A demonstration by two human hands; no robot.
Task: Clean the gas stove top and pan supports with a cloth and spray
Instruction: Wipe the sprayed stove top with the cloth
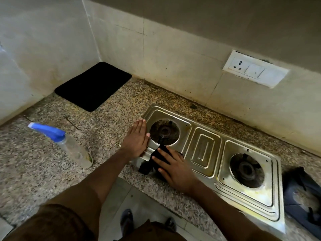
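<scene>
Speckled granite counter (43, 171) carries your steel gas stove (206, 153), set against a tiled wall. Your left hand (136, 138) lies flat, fingers straight, on the stove's left edge beside the left burner (164, 132). Your right hand (175, 168) presses the black cloth (152, 160) with spread fingers onto the stove's front-left corner, just below that burner. Your spray bottle (69, 145) stands well left of both hands.
</scene>
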